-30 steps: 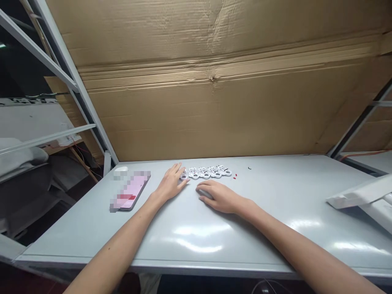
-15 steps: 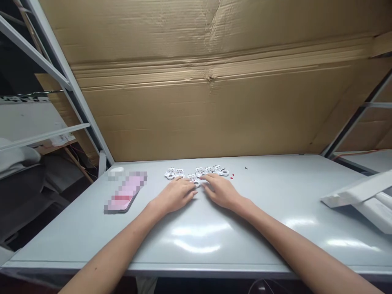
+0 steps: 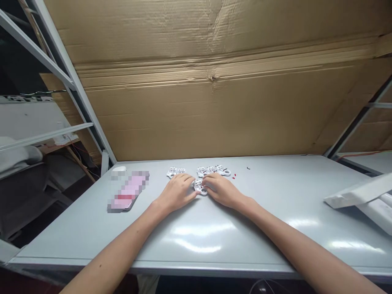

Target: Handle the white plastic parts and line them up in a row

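A small white plastic piece with a ring at its lower end point(image 3: 198, 186) is between my two hands, low over the table or on it. My left hand point(image 3: 177, 190) closes on its left edge, thumb near the ring. My right hand point(image 3: 223, 188) has its fingertips and thumb closed on the right edge. Similar white pieces point(image 3: 211, 171) lie behind my right hand, and more white pieces point(image 3: 176, 171) lie behind my left, partly hidden by it. A few tiny red bits point(image 3: 234, 176) are to the right of the group.
A pink phone-like slab point(image 3: 131, 190), blurred out, lies on the left of the grey table point(image 3: 196, 253), with a white rounded object point(image 3: 119, 168) behind it. White long parts point(image 3: 361, 194) jut in at the right. A cardboard wall point(image 3: 211, 118) closes off the back. A small dark bit point(image 3: 248, 168) lies beyond the red ones.
The white ringed piece has come nearer to me and slightly right, away from the others. My fingers have closed in around it from both sides. The view has shifted slightly.
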`<move>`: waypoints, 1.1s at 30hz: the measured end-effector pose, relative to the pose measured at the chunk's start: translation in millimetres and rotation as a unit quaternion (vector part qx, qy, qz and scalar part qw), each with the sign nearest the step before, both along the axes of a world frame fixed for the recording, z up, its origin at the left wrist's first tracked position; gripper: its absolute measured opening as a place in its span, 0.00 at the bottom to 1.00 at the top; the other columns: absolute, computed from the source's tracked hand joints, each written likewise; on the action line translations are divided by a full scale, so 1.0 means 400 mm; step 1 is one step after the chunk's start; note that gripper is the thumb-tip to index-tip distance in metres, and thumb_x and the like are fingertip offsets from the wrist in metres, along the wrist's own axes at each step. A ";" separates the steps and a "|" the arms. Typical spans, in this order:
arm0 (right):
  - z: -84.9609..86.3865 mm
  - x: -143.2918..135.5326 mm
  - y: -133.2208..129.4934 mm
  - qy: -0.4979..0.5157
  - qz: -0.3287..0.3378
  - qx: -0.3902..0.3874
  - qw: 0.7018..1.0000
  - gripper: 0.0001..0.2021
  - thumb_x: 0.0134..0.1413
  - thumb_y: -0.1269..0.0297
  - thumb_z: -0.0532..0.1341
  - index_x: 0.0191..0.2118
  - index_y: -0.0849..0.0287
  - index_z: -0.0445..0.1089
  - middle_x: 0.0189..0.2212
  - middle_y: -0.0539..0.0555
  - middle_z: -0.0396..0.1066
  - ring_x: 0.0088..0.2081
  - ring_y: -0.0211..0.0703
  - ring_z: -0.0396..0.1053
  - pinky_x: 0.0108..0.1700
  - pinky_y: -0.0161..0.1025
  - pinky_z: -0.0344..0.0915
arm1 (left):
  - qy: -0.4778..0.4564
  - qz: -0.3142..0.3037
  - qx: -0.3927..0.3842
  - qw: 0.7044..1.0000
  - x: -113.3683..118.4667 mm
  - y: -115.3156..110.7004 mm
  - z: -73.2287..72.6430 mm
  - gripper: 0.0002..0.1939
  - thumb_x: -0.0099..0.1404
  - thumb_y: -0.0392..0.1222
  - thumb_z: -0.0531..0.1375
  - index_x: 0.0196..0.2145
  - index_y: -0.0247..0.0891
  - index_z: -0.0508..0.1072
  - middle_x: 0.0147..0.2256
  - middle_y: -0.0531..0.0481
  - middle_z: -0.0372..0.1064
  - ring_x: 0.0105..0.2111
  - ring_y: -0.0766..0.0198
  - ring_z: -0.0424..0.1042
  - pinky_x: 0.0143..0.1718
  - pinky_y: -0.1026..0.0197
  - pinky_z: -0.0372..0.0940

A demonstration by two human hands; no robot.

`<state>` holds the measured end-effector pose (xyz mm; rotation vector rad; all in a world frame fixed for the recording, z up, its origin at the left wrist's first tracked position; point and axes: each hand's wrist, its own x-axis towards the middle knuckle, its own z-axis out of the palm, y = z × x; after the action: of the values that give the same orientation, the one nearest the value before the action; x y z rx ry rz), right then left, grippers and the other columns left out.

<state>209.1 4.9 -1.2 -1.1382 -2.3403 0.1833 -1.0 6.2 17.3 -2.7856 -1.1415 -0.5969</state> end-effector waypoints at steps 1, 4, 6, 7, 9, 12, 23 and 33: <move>0.001 0.000 0.000 0.001 0.000 -0.003 1.000 0.09 0.62 0.72 0.55 0.38 0.60 0.73 0.39 0.59 0.73 0.42 0.48 0.68 0.44 0.44 0.65 | 0.001 -0.006 -0.006 1.000 -0.001 0.003 -0.005 0.10 0.68 0.46 0.60 0.43 0.38 0.71 0.43 0.44 0.73 0.46 0.51 0.71 0.50 0.50 0.64; 0.003 0.001 -0.001 0.008 -0.003 -0.012 1.000 0.07 0.61 0.72 0.57 0.37 0.60 0.73 0.39 0.58 0.73 0.42 0.48 0.69 0.44 0.43 0.65 | 0.003 -0.030 -0.022 0.999 -0.001 0.007 -0.018 0.09 0.68 0.47 0.60 0.41 0.39 0.70 0.41 0.46 0.73 0.44 0.53 0.71 0.49 0.52 0.64; 0.004 0.001 -0.001 0.011 -0.005 -0.014 1.000 0.07 0.60 0.72 0.58 0.36 0.59 0.73 0.38 0.58 0.73 0.41 0.47 0.69 0.44 0.42 0.64 | 0.000 -0.043 -0.031 0.999 0.002 0.007 -0.022 0.09 0.68 0.46 0.59 0.41 0.39 0.69 0.40 0.46 0.73 0.43 0.54 0.71 0.47 0.53 0.64; 0.005 0.002 0.000 0.011 -0.005 -0.014 1.000 0.07 0.60 0.72 0.57 0.36 0.59 0.73 0.38 0.58 0.73 0.40 0.47 0.69 0.43 0.42 0.64 | -0.002 -0.048 -0.036 0.998 0.003 0.006 -0.023 0.08 0.69 0.46 0.59 0.40 0.39 0.69 0.41 0.46 0.73 0.43 0.54 0.71 0.47 0.54 0.64; 0.005 0.003 0.000 0.009 -0.004 -0.013 1.000 0.08 0.61 0.71 0.57 0.35 0.59 0.73 0.36 0.57 0.73 0.39 0.46 0.69 0.41 0.41 0.64 | -0.007 -0.052 -0.047 0.998 0.005 0.005 -0.022 0.08 0.68 0.46 0.59 0.40 0.39 0.69 0.42 0.46 0.72 0.44 0.54 0.71 0.45 0.55 0.64; 0.005 0.003 0.000 0.004 -0.003 -0.012 1.000 0.09 0.63 0.70 0.56 0.35 0.59 0.74 0.35 0.57 0.74 0.37 0.46 0.69 0.40 0.41 0.63 | -0.014 -0.049 -0.065 0.997 0.006 0.005 -0.023 0.09 0.69 0.46 0.59 0.41 0.39 0.69 0.42 0.46 0.72 0.43 0.54 0.70 0.44 0.56 0.65; -0.002 0.007 0.004 -0.012 0.021 0.008 1.000 0.11 0.63 0.72 0.53 0.35 0.59 0.73 0.35 0.58 0.74 0.37 0.46 0.69 0.39 0.40 0.63 | -0.031 -0.060 -0.084 0.994 0.010 0.006 -0.029 0.10 0.69 0.45 0.60 0.45 0.40 0.71 0.45 0.47 0.73 0.45 0.56 0.71 0.46 0.57 0.65; 0.019 -0.005 0.000 0.273 -0.015 -0.065 0.960 0.07 0.61 0.65 0.56 0.36 0.56 0.72 0.35 0.54 0.76 0.38 0.46 0.73 0.41 0.43 0.66 | 0.001 -0.042 -0.053 0.998 0.006 0.007 -0.023 0.09 0.69 0.44 0.60 0.44 0.39 0.73 0.42 0.46 0.74 0.42 0.56 0.71 0.44 0.56 0.64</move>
<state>207.2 5.1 6.6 -1.0216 -1.8400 0.5719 1.5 9.0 8.2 -2.9360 -1.0898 -0.5577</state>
